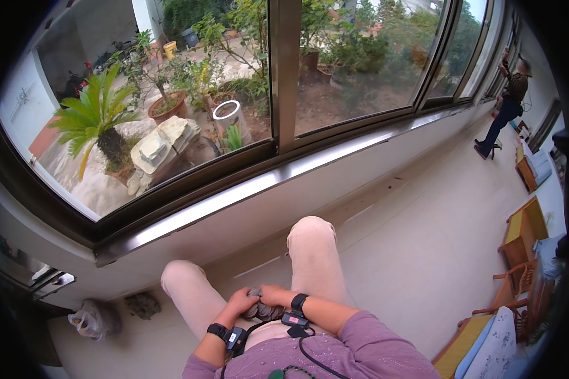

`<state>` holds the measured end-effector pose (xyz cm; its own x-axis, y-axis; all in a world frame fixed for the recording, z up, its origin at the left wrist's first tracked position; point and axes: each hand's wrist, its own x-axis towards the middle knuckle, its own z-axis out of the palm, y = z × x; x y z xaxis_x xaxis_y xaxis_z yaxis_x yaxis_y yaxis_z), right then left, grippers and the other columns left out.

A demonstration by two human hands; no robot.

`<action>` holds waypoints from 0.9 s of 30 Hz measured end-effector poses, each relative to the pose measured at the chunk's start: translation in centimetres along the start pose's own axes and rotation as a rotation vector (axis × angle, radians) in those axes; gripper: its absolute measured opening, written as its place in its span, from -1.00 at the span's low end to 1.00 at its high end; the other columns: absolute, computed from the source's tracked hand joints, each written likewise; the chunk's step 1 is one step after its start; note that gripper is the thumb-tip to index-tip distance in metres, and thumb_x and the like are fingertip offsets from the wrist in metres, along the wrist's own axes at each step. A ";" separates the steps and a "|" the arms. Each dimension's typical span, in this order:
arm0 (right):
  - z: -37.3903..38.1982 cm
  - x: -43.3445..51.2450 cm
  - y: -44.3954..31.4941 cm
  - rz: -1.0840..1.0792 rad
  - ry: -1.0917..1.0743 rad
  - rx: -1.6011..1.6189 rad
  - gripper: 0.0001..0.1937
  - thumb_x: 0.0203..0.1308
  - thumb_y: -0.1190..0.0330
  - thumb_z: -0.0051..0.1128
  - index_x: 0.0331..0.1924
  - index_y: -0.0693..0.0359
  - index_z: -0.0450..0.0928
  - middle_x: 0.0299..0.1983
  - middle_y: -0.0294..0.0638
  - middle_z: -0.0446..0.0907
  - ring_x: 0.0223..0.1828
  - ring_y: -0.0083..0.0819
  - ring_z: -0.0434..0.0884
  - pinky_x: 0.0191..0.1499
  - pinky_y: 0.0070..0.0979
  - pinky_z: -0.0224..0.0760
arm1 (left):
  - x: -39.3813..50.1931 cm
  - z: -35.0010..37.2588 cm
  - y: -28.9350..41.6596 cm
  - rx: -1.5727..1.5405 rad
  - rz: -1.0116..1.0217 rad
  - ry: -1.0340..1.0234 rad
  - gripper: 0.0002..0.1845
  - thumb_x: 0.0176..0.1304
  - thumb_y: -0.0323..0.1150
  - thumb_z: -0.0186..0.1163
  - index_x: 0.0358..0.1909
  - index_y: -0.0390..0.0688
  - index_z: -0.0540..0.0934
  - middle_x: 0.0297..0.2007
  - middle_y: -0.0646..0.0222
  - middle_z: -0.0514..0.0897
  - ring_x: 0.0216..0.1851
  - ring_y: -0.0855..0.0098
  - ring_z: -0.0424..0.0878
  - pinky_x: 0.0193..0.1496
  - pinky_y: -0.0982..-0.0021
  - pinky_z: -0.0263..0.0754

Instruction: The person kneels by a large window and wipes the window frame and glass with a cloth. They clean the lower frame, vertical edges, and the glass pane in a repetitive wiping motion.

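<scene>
Both hands rest close together over my lap, between my thighs. My left hand (240, 301) grips one side of a crumpled grey cloth (264, 311). The fingers of my right hand (273, 295) are closed on the cloth's upper part, almost touching my left hand. Parts of the cloth are hidden beneath the fingers. Each wrist wears a black strap with a small device, and a black cable runs across my purple top.
A long metal window sill (265, 182) runs in front of my knees. On the floor at left lie a plastic bag (90, 322) and a grey bundle (142, 304). Wooden chairs (521, 241) line the right side. Another person (509, 102) stands by the far windows near a stool (496, 145).
</scene>
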<state>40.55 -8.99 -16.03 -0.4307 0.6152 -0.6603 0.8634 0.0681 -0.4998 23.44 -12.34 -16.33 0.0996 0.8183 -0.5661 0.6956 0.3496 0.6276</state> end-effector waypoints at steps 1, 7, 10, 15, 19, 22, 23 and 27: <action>0.0 0.0 0.0 0.000 -0.003 -0.001 -0.55 0.24 0.13 0.12 0.09 0.26 0.56 0.05 0.10 0.65 0.09 0.04 0.64 0.10 -0.12 0.51 | 0.0 -0.1 0.1 0.005 0.012 0.003 -0.39 0.05 -0.03 0.35 0.04 -0.26 0.65 -0.04 -0.08 0.70 0.03 0.01 0.66 0.11 0.18 0.52; 0.1 0.1 0.1 0.001 0.011 -0.004 -0.53 0.23 0.10 0.14 0.09 0.26 0.53 0.04 0.13 0.64 0.08 0.07 0.63 0.09 -0.10 0.50 | -0.3 -0.2 0.5 -0.002 0.028 0.000 -0.39 0.05 -0.02 0.35 0.04 -0.27 0.65 -0.04 -0.07 0.70 0.03 0.01 0.67 0.10 0.18 0.53; 0.3 0.3 0.2 0.005 0.003 0.001 -0.55 0.23 0.12 0.14 0.08 0.25 0.56 0.04 0.12 0.65 0.09 0.05 0.63 0.09 -0.11 0.51 | -0.3 -0.1 0.4 -0.011 0.019 0.004 -0.41 0.05 -0.06 0.36 0.04 -0.28 0.64 -0.05 -0.05 0.71 0.02 0.05 0.67 0.09 0.21 0.53; 0.9 0.8 0.7 -0.003 0.033 -0.015 -0.58 0.23 0.16 0.13 0.06 0.25 0.62 0.04 0.10 0.66 0.08 0.04 0.65 0.09 -0.12 0.52 | -0.1 0.1 0.1 -0.034 0.016 -0.015 -0.45 0.07 -0.13 0.37 0.04 -0.30 0.64 -0.06 -0.01 0.72 -0.01 0.15 0.69 0.08 0.27 0.53; 1.1 1.3 1.1 -0.023 0.020 0.018 -0.57 0.22 0.14 0.14 0.04 0.27 0.63 0.01 0.13 0.66 0.07 0.04 0.65 0.09 -0.12 0.51 | -0.1 -0.1 0.2 -0.057 -0.007 -0.038 -0.47 0.11 -0.15 0.38 0.04 -0.31 0.64 -0.06 0.01 0.72 -0.02 0.19 0.69 0.07 0.26 0.53; 0.4 1.5 1.6 -0.065 0.003 -0.003 -0.55 0.22 0.13 0.13 0.06 0.28 0.62 0.02 0.15 0.66 0.07 0.07 0.64 0.10 -0.14 0.50 | -0.6 -0.6 0.7 -0.054 0.017 -0.033 -0.47 0.13 -0.14 0.37 0.04 -0.31 0.63 -0.05 0.00 0.72 -0.01 0.15 0.69 0.06 0.24 0.54; 0.0 1.3 1.9 -0.114 -0.019 0.053 -0.51 0.22 0.12 0.15 0.09 0.32 0.58 0.04 0.18 0.64 0.09 0.08 0.62 0.13 -0.15 0.48 | -0.7 -0.9 1.0 -0.153 0.005 -0.058 -0.50 0.16 -0.18 0.35 0.04 -0.32 0.63 -0.05 0.05 0.72 -0.03 0.20 0.68 0.06 0.27 0.54; -2.5 -1.0 3.4 -0.164 -0.094 0.312 -0.40 0.26 0.07 0.16 0.20 0.41 0.46 0.13 0.15 0.59 0.13 -0.02 0.61 0.22 -0.25 0.42 | -1.7 -1.9 3.0 -0.478 -0.044 -0.146 -0.60 0.25 -0.30 0.29 0.06 -0.33 0.62 -0.09 0.22 0.72 -0.08 0.40 0.65 0.04 0.40 0.53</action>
<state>44.59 -7.41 -15.70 -0.5918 0.5400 -0.5985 0.6654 -0.0919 -0.7408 24.04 -11.85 -12.48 0.1995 0.7377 -0.6450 0.3013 0.5802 0.7567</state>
